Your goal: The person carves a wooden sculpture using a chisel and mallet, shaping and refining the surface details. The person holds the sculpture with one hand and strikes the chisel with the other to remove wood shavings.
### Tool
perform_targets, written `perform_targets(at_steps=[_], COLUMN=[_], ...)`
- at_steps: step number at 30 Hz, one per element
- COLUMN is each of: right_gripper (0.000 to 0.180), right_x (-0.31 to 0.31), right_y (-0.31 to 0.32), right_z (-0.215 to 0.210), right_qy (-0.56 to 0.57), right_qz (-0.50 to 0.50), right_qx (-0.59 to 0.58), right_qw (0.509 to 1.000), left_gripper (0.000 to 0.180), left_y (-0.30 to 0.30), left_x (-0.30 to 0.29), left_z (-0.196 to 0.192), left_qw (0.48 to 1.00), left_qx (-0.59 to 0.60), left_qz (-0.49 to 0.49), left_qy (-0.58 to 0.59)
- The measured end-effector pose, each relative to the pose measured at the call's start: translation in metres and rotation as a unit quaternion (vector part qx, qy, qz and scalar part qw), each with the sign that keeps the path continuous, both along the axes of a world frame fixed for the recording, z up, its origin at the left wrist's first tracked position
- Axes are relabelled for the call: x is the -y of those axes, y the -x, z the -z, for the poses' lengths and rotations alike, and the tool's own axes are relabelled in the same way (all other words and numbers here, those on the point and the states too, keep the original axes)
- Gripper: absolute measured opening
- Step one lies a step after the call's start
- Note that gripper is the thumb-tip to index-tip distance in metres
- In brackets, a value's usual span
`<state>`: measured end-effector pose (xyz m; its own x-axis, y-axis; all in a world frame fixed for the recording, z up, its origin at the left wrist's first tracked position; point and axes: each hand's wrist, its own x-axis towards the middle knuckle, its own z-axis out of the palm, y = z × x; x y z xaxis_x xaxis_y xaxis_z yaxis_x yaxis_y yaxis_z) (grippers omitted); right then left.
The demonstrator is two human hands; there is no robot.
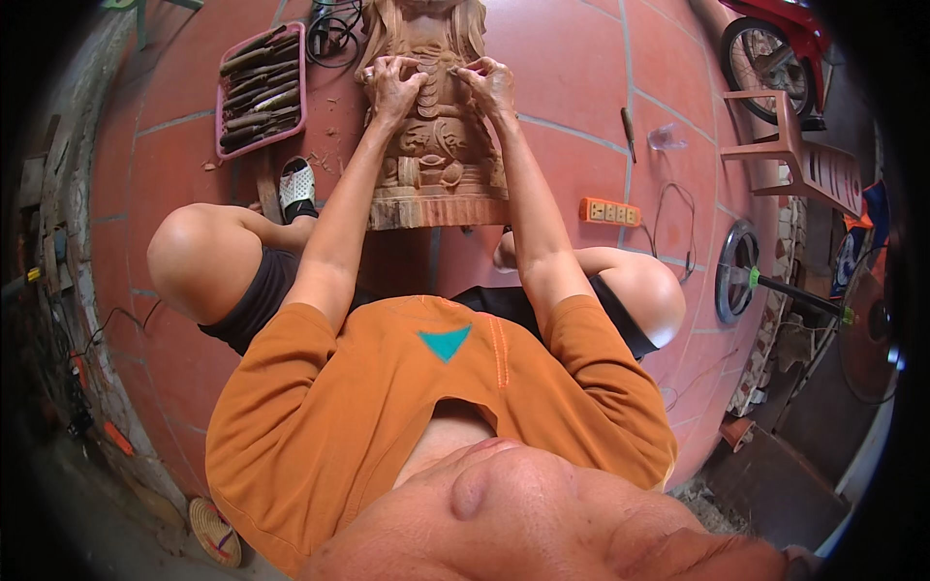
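A carved wooden statue lies on the tiled floor in front of me, its flat base toward me. My left hand rests on the left of the carving, its fingers bent and pressed together beside a column of rounded, scale-like shapes. Across from it, my right hand has thumb and fingers pinched together at the carving's right side. Whatever either hand may hold is too small to make out. Both forearms reach forward between my bent knees.
A pink tray of wood-handled carving tools sits left, near wood shavings. To the right lie one loose tool, a clear cup and an orange power strip with a cord. Farther right are a plastic chair and a fan.
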<state>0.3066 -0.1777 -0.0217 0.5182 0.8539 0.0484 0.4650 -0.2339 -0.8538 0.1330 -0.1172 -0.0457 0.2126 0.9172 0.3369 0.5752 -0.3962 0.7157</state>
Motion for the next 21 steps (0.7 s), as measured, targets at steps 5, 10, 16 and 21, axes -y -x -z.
perform_targets(at_steps=[5,10,16,21], right_gripper=[0.021,0.025,0.022,0.018], right_x=[-0.004,0.004,0.016,0.017], right_y=[0.008,0.006,0.025,0.034], right_z=[0.002,-0.014,-0.039,-0.024], right_qy=[-0.01,0.082,0.139,0.113], right_qz=[-0.004,-0.074,-0.115,-0.125], right_qx=[0.02,0.073,0.174,0.201], right_qw=[1.0,0.991,0.968,0.965], left_gripper=[0.032,0.03,0.029,0.042], left_y=[0.006,0.003,0.002,0.013], left_x=[-0.009,-0.007,0.006,0.025], left_z=[0.009,0.012,0.003,0.006], left_qw=[1.0,0.999,0.995,0.986], left_qx=[0.001,-0.008,-0.064,-0.132], left_qz=[-0.001,-0.002,0.0,0.025], left_qy=[-0.02,-0.032,-0.071,-0.101])
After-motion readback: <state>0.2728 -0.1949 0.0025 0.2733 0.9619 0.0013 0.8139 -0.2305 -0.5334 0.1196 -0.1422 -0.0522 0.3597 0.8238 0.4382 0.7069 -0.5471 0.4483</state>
